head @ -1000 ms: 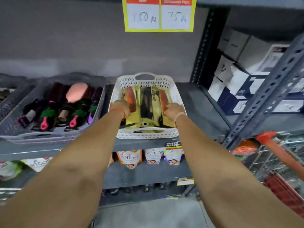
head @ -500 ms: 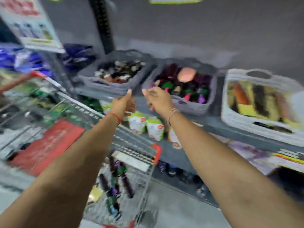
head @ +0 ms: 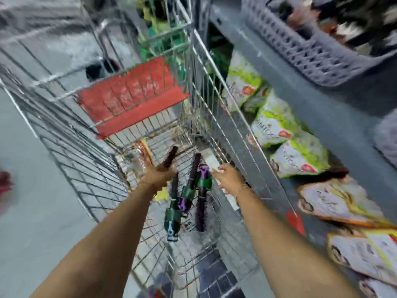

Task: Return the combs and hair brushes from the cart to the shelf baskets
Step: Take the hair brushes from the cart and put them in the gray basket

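Observation:
I look down into a wire shopping cart (head: 217,117). Several round hair brushes (head: 189,190) with green and purple handles lie on its bottom, and one dark brush (head: 170,157) lies a little further in. My left hand (head: 158,175) reaches down inside the cart with fingers spread, right beside the dark brush; blur hides whether it touches it. My right hand (head: 229,179) is lowered at the cart's right wall, fingers apart and empty, just right of the green-handled brushes. A grey shelf basket (head: 311,50) sits at the upper right.
The cart's red seat flap (head: 129,97) stands folded ahead of my hands. Green and white product packets (head: 277,123) and orange-edged packets (head: 335,201) hang along the shelf to the right. Grey floor lies to the left of the cart.
My view swung from the shelf baskets left and down into the cart. Both hands left the white comb basket, crossed the air empty, and now reach down among the brushes.

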`<state>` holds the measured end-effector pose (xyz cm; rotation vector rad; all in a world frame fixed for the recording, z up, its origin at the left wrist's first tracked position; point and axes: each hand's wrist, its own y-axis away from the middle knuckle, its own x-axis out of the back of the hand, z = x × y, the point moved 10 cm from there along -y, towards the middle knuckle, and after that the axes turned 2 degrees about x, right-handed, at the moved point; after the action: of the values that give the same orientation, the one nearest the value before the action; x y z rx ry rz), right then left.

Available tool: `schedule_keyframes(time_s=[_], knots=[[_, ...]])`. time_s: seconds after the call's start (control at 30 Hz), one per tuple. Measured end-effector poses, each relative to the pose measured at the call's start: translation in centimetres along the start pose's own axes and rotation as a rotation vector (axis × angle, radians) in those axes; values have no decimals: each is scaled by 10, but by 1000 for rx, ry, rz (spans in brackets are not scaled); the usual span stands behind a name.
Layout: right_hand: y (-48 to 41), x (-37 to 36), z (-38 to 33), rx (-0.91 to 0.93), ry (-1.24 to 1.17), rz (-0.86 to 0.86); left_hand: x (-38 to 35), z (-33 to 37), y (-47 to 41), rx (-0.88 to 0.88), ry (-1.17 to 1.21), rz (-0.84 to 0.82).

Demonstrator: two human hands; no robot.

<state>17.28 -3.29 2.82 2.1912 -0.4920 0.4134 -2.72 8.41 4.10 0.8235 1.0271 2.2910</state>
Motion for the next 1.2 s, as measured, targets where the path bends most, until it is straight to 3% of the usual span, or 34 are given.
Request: schedule_keyframes(time_s=[0.1, 0.2, 0.3, 0.43, 0.5, 0.7, 0.8, 0.9, 0.97, 1.1, 1.2], knots=[[-30, -18, 23, -14, 162, -47, -30, -9, -35, -59, -483, 2], [-52, -30, 33, 42, 396, -70, -64, 5, -58, -312, -1014, 17], [-72, -49, 27, 149, 429, -92, -110, 3, -70, -584, -1231, -149], [-91, -71, 23, 203, 515, -77, -131, -20, -74, -630, -1342, -215], [-96, -75, 23, 208, 535, -57, -140, -19, -69, -739, -1461, -255], [-103, -53, 40, -5, 160, -49, -140, 15, -58, -1032, -1623, -284], [-100, -41, 38, 1, 142, -47, -124, 59, -48, -1059, -1450, -163], [-93, -40, 33, 41, 77, -56, -85, 119, -39, -979, -1055, 109], [-88, -38, 30, 96, 176, -24, -49, 144, -37, -875, -637, 266], [-80, -35, 26, 167, 291, 62, 14, 131, -45, -666, 497, 310], [-76, -35, 33, 125, 297, 115, 21, 74, -63, -363, 973, 341]])
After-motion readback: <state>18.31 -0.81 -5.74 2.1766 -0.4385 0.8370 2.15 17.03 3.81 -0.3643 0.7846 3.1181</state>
